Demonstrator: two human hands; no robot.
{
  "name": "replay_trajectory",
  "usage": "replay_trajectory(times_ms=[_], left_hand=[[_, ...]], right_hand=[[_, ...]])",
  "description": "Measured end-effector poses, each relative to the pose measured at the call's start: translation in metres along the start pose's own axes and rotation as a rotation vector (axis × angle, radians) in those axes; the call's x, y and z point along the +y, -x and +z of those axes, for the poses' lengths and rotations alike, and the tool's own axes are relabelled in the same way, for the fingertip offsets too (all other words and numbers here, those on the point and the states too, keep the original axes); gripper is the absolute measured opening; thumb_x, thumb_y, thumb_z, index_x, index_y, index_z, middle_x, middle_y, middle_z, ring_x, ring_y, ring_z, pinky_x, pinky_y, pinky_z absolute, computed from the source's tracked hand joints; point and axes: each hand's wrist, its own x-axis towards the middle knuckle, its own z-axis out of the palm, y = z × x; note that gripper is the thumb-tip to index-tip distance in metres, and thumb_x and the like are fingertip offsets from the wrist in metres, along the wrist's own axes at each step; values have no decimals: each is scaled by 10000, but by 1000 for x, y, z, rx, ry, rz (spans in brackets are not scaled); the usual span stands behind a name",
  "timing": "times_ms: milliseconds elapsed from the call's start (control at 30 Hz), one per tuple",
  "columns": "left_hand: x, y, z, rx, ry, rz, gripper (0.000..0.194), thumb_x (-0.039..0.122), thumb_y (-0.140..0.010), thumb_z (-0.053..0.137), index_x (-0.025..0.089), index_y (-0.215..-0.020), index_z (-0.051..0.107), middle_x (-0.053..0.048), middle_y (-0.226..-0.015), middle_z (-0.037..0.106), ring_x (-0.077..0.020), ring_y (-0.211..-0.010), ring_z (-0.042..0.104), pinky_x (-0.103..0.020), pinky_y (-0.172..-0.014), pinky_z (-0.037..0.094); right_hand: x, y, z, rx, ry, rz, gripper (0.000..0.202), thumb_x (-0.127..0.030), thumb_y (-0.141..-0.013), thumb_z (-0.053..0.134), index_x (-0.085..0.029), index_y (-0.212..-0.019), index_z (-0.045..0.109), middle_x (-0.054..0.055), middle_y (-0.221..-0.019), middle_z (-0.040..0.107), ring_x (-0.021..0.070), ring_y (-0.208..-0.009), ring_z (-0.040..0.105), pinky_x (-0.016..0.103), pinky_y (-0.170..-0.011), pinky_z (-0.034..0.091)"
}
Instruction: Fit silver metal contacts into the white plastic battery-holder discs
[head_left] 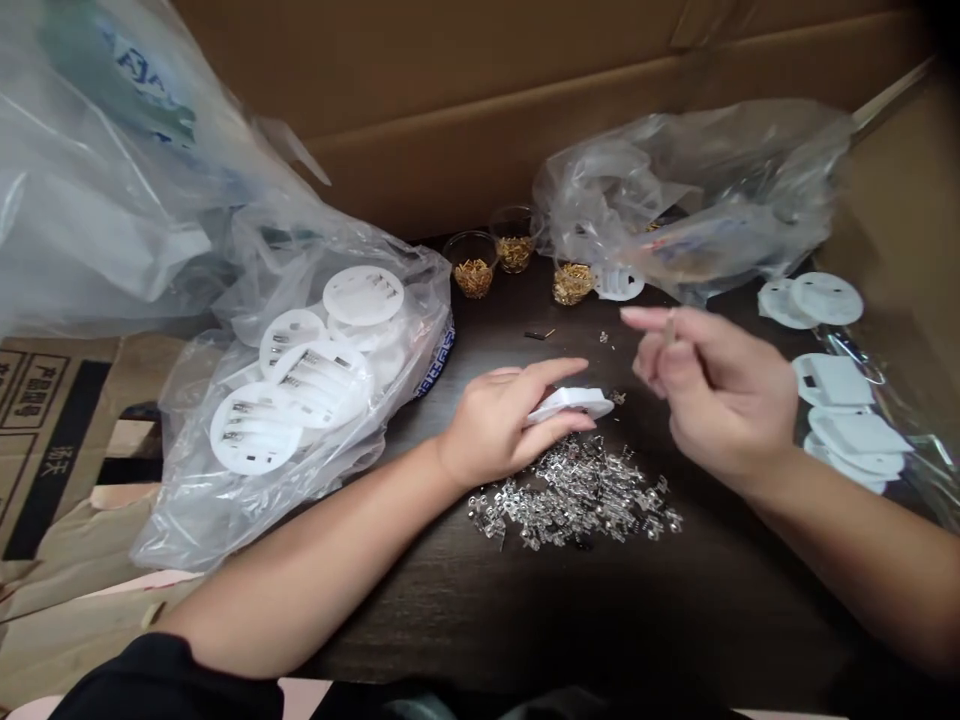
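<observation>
My left hand (499, 415) grips a white round plastic battery holder (574, 402) by its edge, tilted nearly edge-on, above the table. Just below it lies a heap of small silvery metal contacts (585, 500). My right hand (716, 385) is raised to the right of the holder, apart from it. Its thumb and fingers are pinched together, with the index finger pointing left. A thin pale piece seems to show at the pinch, too small to make out. Further left, several white round battery holders (255, 428) with metal contacts lie on a clear plastic bag (330, 490).
Clear cups (471, 262) of small gold-coloured parts stand at the back. White round pieces (859, 435) are stacked at the right. Another plastic bag (720, 200) lies at the back right. Cardboard walls (420, 110) enclose the dark table (450, 600).
</observation>
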Motion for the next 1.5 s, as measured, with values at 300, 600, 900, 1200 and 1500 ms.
replay_trajectory(times_ms=[300,600,900,1200,1500], left_hand=[[3,-1,1,-60,-145,241,219,366,-1001,651,156,-939,638,-37,-781,773,-132,-623,690,-294,-684,576],[3,-2,0,-104,-110,250,222,343,-1049,555,151,-958,621,-45,-769,757,-139,-631,688,-300,-656,573],[3,1,-1,-119,-123,266,204,336,-1020,609,143,-954,615,-64,-801,765,-144,-626,669,-321,-678,584],[1,2,1,-125,-90,287,182,324,-1016,604,152,-955,607,-60,-782,748,-155,-628,667,-332,-685,587],[3,2,-3,-190,-33,319,202,317,-1058,492,183,-948,596,-36,-751,730,-145,-637,670,-327,-713,595]], right_hand=[[2,31,-2,-123,95,-280,415,-294,-1073,498,-133,-1425,646,62,-854,586,141,-678,543,295,-595,469],[6,36,2,-169,229,-375,415,-283,-1070,513,-16,-1352,660,25,-774,550,129,-632,501,269,-577,437],[6,33,3,-171,297,-384,504,-366,-1090,455,23,-1332,663,41,-762,565,140,-611,489,290,-558,429],[8,37,2,-213,352,-410,479,-360,-1095,427,-28,-1381,620,28,-717,625,153,-567,516,318,-530,427],[8,37,0,-265,295,-495,401,-314,-1084,470,-55,-1349,620,36,-757,712,144,-587,605,301,-529,461]])
